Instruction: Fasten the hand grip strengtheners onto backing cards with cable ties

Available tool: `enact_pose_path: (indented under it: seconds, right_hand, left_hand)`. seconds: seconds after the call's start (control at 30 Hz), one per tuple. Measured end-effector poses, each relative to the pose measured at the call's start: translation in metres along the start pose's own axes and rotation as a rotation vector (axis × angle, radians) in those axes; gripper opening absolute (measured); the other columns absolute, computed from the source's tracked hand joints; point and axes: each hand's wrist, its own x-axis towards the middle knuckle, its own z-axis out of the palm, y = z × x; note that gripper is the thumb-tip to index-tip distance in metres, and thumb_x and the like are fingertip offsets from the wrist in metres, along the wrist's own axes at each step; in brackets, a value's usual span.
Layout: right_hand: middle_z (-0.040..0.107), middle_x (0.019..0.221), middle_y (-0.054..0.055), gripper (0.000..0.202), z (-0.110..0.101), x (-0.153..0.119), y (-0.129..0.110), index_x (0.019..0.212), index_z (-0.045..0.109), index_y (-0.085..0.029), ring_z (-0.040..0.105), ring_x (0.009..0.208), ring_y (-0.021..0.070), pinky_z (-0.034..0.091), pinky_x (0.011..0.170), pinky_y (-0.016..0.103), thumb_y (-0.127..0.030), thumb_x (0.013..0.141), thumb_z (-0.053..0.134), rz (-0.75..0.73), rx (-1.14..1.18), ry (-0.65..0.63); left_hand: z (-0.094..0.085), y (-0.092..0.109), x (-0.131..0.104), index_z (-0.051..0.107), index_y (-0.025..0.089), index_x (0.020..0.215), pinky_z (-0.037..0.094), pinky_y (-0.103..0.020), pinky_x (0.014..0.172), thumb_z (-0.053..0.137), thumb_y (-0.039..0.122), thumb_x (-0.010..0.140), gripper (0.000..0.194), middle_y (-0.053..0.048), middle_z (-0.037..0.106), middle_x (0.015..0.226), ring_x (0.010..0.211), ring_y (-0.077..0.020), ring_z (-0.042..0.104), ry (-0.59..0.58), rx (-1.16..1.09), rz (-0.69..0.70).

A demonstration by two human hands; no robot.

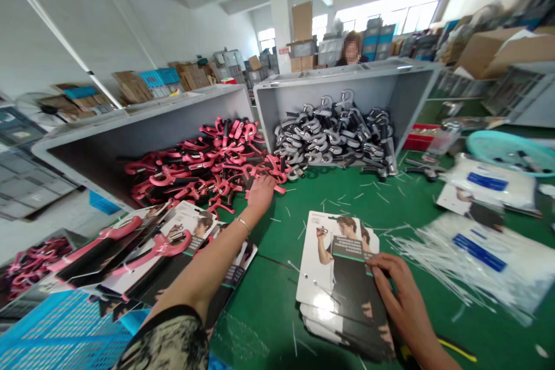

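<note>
My left hand [261, 192] reaches to the front edge of a heap of pink hand grip strengtheners [186, 170]. Its fingers curl over one of them, and a pink handle end [280, 189] sticks out beside the hand. My right hand [401, 289] grips the right edge of the top printed backing card [353, 277] on a stack lying on the green table. A white cable tie [323, 288] pokes up from the card's face. Left of my forearm, pink strengtheners [162, 245] lie on more backing cards.
Grey strengtheners [325, 133] fill a tipped grey crate [416, 89]; another crate [87, 133] holds the pink ones. Loose cable ties [433, 260], plastic bags [498, 260] and a turquoise basin [485, 141] lie right. A blue basket [65, 329] stands lower left. A person [352, 49] is behind the crates.
</note>
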Motion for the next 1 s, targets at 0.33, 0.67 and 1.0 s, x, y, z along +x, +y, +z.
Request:
enact_pose_path:
  seconds: [0.33, 0.67, 1.0]
  right_hand:
    - [0.066, 0.106, 0.009, 0.021, -0.035, 0.017, -0.025, 0.103, 0.066, -0.026, 0.062, 0.100, 0.0266, 0.050, 0.092, 0.046, -0.040, 0.094, 0.054, 0.128, 0.075, -0.017]
    - [0.069, 0.121, 0.010, 0.048, -0.017, 0.025, -0.134, 0.127, 0.060, -0.025, 0.068, 0.102, 0.0259, 0.061, 0.079, 0.036, -0.057, 0.092, 0.051, 0.467, 0.739, -0.283]
    - [0.071, 0.067, 0.008, 0.046, -0.001, 0.074, -0.103, 0.091, 0.067, -0.013, 0.061, 0.048, 0.0114, 0.051, 0.043, 0.019, -0.051, 0.097, 0.042, 0.768, 1.042, -0.670]
  left_hand:
    - [-0.025, 0.031, -0.015, 0.066, 0.014, 0.085, 0.044, -0.035, 0.077, 0.059, 0.023, 0.083, 0.011, -0.013, 0.066, 0.085, 0.086, -0.0274, 0.060, -0.125, 0.078, -0.044]
    - [-0.058, 0.169, -0.170, 0.070, 0.024, 0.109, 0.048, -0.033, 0.079, 0.058, 0.026, 0.089, 0.023, -0.008, 0.070, 0.097, 0.085, -0.0244, 0.063, -0.312, -0.663, 0.201]
    - [-0.040, 0.099, -0.113, 0.056, 0.025, 0.134, 0.045, -0.036, 0.101, 0.056, 0.022, 0.091, 0.043, -0.007, 0.063, 0.131, 0.115, -0.0224, 0.060, -0.459, -0.631, 0.364]
